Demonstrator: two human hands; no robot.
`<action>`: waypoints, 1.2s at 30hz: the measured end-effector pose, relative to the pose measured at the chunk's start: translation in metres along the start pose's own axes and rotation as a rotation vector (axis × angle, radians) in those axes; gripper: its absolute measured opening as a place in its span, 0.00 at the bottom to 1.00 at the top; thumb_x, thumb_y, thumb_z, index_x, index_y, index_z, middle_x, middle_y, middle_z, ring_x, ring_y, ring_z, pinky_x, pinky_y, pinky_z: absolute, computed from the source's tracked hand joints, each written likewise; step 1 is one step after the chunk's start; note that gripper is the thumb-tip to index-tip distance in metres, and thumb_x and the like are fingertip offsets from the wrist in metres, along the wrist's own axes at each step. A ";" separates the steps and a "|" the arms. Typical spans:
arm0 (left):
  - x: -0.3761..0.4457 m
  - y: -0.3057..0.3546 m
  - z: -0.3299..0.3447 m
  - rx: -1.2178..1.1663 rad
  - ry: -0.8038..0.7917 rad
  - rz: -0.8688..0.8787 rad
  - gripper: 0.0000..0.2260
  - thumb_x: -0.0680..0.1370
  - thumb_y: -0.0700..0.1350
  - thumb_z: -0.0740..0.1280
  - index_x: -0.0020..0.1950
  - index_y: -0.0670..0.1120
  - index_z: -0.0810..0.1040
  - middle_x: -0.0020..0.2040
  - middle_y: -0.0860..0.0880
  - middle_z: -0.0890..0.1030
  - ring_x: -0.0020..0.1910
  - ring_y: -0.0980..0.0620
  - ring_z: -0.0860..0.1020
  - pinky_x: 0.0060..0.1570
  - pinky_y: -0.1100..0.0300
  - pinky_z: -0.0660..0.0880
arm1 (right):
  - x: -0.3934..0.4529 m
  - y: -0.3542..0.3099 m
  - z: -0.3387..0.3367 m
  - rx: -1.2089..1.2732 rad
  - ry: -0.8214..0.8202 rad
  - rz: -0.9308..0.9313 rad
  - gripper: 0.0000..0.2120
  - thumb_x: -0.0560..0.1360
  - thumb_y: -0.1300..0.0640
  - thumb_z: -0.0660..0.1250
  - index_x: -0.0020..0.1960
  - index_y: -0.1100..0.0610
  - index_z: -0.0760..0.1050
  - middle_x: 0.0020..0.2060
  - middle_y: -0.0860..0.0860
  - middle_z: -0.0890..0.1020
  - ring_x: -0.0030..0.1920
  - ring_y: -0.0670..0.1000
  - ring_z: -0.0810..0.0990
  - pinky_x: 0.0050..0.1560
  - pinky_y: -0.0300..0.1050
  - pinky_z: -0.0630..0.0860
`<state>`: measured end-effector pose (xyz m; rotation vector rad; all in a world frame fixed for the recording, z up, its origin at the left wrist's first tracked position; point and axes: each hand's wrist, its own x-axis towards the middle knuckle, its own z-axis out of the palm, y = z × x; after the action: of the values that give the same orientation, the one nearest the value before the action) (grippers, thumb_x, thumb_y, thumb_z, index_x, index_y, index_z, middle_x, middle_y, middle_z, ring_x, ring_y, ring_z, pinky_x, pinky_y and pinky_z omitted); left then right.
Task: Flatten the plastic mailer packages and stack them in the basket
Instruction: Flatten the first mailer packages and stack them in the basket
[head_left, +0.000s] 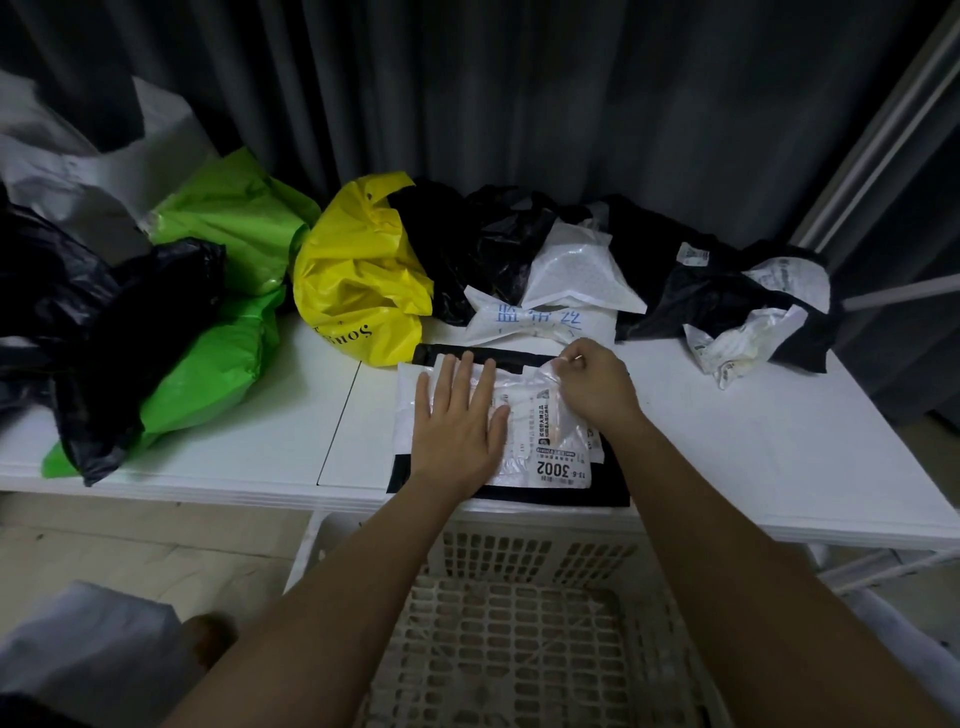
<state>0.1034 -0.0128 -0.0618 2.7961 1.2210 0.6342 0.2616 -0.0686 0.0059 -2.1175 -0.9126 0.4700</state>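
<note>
on table (727, 441): left hand (457, 415) flat on mailer (545, 467); right hand (597, 384) fingers pinch it.

The shipping label (550, 457) on the white mailer (415, 384) at the table's front edge reads "3002" in large upside-down digits, with smaller figures beside it that look like "11-6"; its finer print is too small to read. The yellow bag (358, 280) carries upside-down letters, partly hidden, roughly "Song". Another white mailer (524, 325) behind bears large blue handwritten characters, not legible.
</note>
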 end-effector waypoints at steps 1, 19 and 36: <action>0.000 0.001 0.000 -0.010 -0.011 -0.019 0.29 0.82 0.58 0.40 0.75 0.46 0.64 0.75 0.41 0.64 0.75 0.42 0.60 0.72 0.45 0.46 | -0.001 0.001 0.000 0.037 0.039 0.021 0.04 0.79 0.56 0.61 0.48 0.56 0.73 0.35 0.46 0.75 0.37 0.49 0.75 0.42 0.44 0.70; 0.006 0.001 0.001 0.141 -0.026 0.069 0.25 0.80 0.50 0.49 0.73 0.40 0.66 0.74 0.41 0.66 0.74 0.42 0.63 0.69 0.43 0.56 | -0.037 0.046 0.063 -0.575 0.067 -0.503 0.30 0.81 0.42 0.33 0.78 0.51 0.52 0.78 0.54 0.54 0.77 0.54 0.46 0.76 0.58 0.45; 0.002 0.001 0.007 0.097 -0.124 0.016 0.28 0.80 0.54 0.42 0.77 0.45 0.58 0.77 0.43 0.58 0.77 0.45 0.54 0.74 0.46 0.44 | -0.036 0.050 0.074 -0.597 0.076 -0.403 0.29 0.80 0.40 0.33 0.78 0.47 0.52 0.78 0.54 0.53 0.77 0.59 0.49 0.75 0.60 0.47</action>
<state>0.1076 -0.0114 -0.0671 2.8758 1.2395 0.4059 0.2167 -0.0798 -0.0786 -2.3496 -1.5332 -0.1099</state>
